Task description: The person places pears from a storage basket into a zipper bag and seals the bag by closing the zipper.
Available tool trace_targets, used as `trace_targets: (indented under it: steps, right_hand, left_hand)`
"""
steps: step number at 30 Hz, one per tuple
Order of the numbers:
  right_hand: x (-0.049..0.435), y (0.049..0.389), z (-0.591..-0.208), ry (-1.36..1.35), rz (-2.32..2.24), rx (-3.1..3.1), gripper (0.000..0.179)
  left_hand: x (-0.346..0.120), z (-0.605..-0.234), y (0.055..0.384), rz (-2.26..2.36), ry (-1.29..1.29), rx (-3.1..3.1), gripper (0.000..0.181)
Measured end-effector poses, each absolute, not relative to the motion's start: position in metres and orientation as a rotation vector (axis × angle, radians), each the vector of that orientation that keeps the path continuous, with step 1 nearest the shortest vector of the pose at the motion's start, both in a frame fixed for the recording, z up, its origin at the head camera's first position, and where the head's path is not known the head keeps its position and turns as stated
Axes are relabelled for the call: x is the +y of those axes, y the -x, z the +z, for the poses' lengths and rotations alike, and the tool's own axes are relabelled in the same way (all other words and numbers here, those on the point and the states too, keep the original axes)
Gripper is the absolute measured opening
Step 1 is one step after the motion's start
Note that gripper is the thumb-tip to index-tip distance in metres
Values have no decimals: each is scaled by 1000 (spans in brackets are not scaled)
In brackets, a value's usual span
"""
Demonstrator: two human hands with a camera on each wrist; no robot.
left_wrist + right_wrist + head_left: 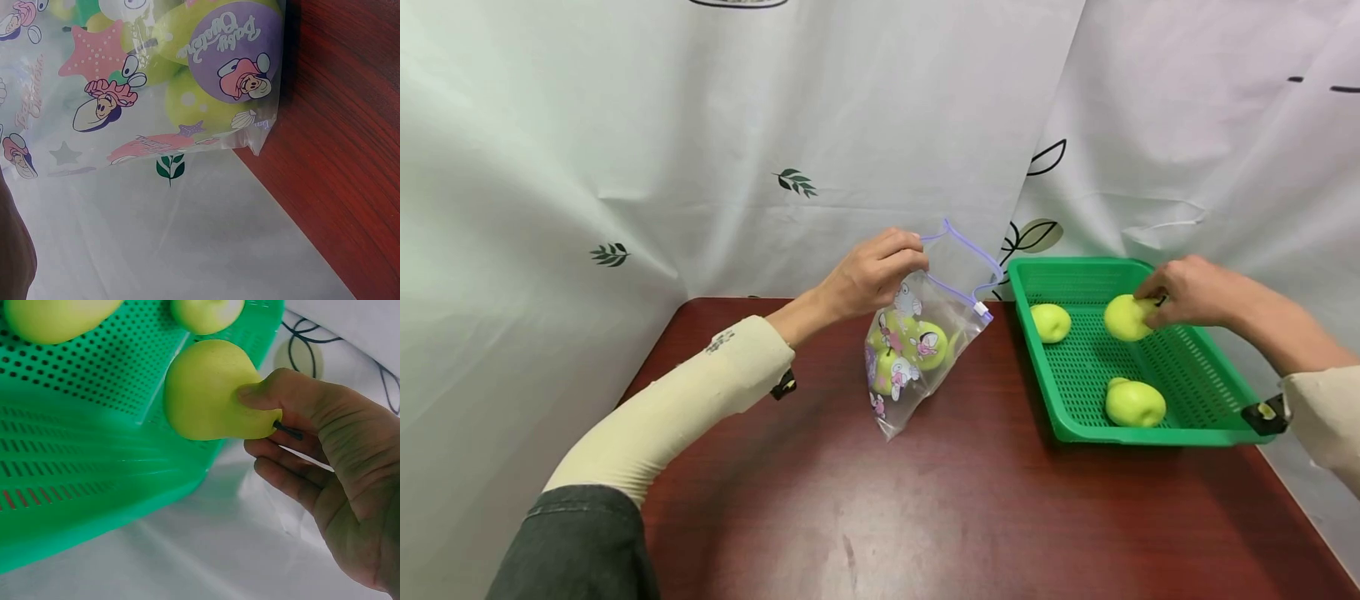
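My left hand (880, 271) pinches the rim of a clear zip bag (917, 400) printed with cartoon figures. Its purple zip mouth gapes at the top, with a white slider on the right corner. Several green-yellow pears (931, 346) sit inside the bag, seen also through its printed side in the left wrist view. Over the green basket (1051, 408), my right hand (1195, 292) holds a pear (209, 394) near its stem end, between thumb and fingers. Two more pears lie in the basket, one (1050, 323) at its left side, the other (1135, 404) at the front.
The basket stands at the right on a dark red wooden table (850, 500). Behind it hangs a pale curtain (865, 108) with leaf prints, close to the table's back edge. Black straps are on both wrists.
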State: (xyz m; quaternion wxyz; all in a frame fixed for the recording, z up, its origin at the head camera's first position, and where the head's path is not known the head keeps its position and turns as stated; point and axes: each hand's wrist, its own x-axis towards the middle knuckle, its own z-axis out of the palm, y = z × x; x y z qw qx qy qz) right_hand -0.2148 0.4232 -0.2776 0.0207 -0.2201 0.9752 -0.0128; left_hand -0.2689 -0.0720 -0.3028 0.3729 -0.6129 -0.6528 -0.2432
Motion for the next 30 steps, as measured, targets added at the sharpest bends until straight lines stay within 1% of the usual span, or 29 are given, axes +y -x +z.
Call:
trace_targets:
  steps: [14,22,27,30]
  right_hand:
    - [416,213,-260,691,1,3076,49]
    - [408,212,-251,706,-35,3136,45]
    - [400,212,-247,752,-122,3199,40]
    - [394,211,-244,747,-164,3218,41]
  left_hand:
    - [-72,-303,269,-602,1568,-1678,21]
    - [-71,-300,268,-614,1570,-1670,17]
    - [-71,-300,269,-615,1571,-1667,17]
    - [-71,-301,269,-616,1572,-1666,17]
